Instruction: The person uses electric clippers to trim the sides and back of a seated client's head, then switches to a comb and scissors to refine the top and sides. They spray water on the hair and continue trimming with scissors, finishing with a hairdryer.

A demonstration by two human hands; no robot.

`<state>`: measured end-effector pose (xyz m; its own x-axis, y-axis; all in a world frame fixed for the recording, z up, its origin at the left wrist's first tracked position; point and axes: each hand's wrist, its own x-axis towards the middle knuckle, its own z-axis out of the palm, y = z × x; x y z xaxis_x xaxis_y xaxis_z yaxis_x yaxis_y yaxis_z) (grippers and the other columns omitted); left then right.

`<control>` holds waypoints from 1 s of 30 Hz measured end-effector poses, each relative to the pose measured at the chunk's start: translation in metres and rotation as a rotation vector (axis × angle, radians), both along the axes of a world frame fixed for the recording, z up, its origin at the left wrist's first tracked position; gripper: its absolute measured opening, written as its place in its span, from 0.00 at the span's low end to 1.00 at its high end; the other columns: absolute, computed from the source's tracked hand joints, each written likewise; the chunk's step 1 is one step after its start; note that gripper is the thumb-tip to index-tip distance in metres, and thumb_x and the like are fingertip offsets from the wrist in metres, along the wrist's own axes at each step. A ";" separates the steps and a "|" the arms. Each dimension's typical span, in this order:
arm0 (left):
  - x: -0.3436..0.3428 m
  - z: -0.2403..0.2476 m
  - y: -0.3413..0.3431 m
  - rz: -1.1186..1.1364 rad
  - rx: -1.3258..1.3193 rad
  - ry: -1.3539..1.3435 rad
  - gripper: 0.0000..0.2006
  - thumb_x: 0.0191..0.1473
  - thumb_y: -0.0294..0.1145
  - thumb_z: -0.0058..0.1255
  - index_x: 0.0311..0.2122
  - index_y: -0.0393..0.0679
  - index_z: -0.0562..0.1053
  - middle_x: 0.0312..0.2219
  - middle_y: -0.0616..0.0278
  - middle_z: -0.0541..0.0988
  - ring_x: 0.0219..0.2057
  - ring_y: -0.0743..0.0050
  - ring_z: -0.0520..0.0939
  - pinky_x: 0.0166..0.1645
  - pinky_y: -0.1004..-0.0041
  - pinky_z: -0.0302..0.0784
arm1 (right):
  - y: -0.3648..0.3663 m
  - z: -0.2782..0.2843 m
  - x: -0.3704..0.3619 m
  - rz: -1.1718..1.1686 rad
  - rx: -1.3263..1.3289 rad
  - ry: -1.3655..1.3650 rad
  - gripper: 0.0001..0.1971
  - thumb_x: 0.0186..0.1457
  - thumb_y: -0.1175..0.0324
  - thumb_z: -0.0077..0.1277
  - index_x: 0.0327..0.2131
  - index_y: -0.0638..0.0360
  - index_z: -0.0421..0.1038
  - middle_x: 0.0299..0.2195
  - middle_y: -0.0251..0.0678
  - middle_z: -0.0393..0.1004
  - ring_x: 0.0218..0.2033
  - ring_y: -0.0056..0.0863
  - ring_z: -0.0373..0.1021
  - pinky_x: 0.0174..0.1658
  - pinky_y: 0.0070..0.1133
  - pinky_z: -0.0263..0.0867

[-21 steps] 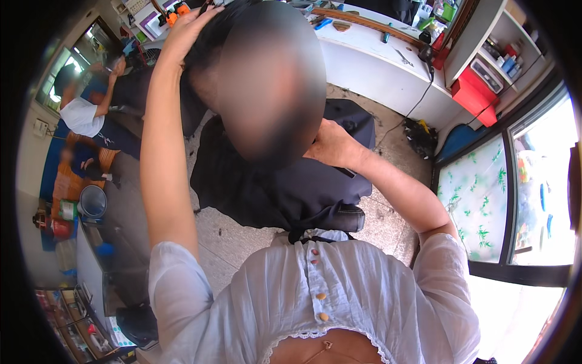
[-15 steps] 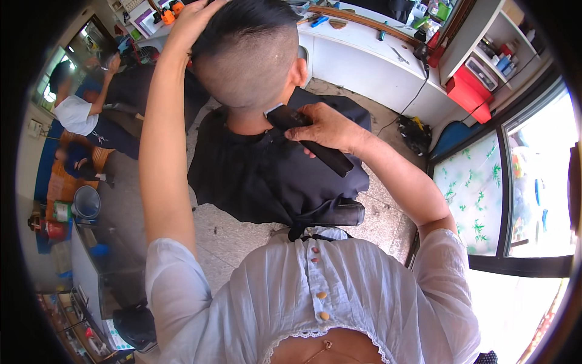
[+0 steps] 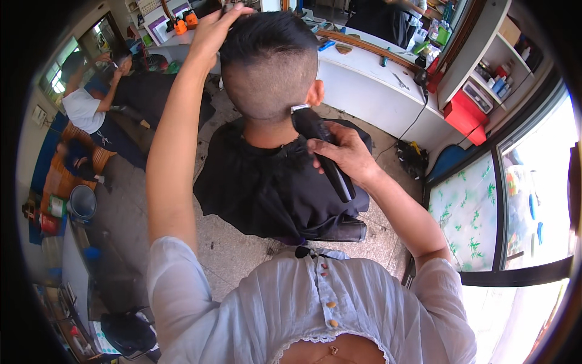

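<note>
My right hand (image 3: 348, 155) is wrapped round a black hair clipper (image 3: 327, 161). Its pale blade touches or nearly touches the lower back of a seated person's head (image 3: 267, 76), just below the right ear. The sides and back of the hair are cropped very short, and the top is longer and dark. My left hand (image 3: 209, 36) is raised to the upper left of the head, fingers stretched toward the top hair; the fingertips are partly hard to make out. A black cape (image 3: 260, 188) covers the seated person's shoulders and back.
Ahead runs a white counter (image 3: 376, 76) under a mirror, with small tools on it. A red box (image 3: 465, 115) sits by shelves at the right, next to a window (image 3: 467, 212). Another person (image 3: 85, 109) works at the left near a grey bucket (image 3: 83, 202).
The head now appears lower and further right in view. The clipper has moved from the neck's edge up to below the right ear and is held more upright. My left hand has slid toward the head's left side.
</note>
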<state>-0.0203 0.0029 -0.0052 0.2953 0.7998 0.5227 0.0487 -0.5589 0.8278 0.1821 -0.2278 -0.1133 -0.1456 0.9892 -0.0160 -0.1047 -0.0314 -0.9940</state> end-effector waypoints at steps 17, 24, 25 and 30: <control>0.005 0.002 0.010 -0.104 0.189 0.224 0.18 0.55 0.49 0.44 0.47 0.54 0.73 0.44 0.64 0.75 0.51 0.70 0.70 0.57 0.69 0.58 | -0.029 0.034 -0.038 0.042 -0.151 0.149 0.22 0.52 0.54 0.49 0.36 0.68 0.62 0.20 0.43 0.71 0.17 0.27 0.70 0.23 0.18 0.68; 0.031 -0.008 0.043 -0.310 0.159 0.310 0.18 0.55 0.47 0.46 0.46 0.48 0.74 0.39 0.62 0.78 0.43 0.73 0.76 0.49 0.75 0.67 | -0.014 0.054 -0.079 -0.142 -0.057 0.264 0.24 0.51 0.54 0.44 0.42 0.67 0.65 0.19 0.38 0.68 0.16 0.24 0.65 0.22 0.16 0.62; 0.028 -0.008 0.043 -0.357 0.156 0.289 0.19 0.55 0.47 0.46 0.46 0.48 0.74 0.39 0.62 0.78 0.43 0.73 0.76 0.49 0.74 0.67 | -0.012 0.059 -0.086 -0.151 -0.073 0.256 0.22 0.51 0.56 0.44 0.41 0.67 0.65 0.20 0.39 0.69 0.17 0.25 0.66 0.22 0.17 0.62; 0.026 -0.003 0.026 -0.386 0.268 0.321 0.19 0.56 0.45 0.44 0.48 0.45 0.72 0.41 0.64 0.77 0.43 0.74 0.76 0.50 0.78 0.67 | -0.006 0.076 -0.116 -0.224 -0.121 0.224 0.16 0.51 0.63 0.47 0.39 0.66 0.65 0.23 0.41 0.71 0.20 0.27 0.69 0.25 0.18 0.66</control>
<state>0.0057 0.0293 -0.0086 0.7172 0.4544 0.5284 0.0249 -0.7745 0.6321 0.0663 -0.2338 -0.0373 0.0624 0.9899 -0.1273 -0.3379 -0.0990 -0.9359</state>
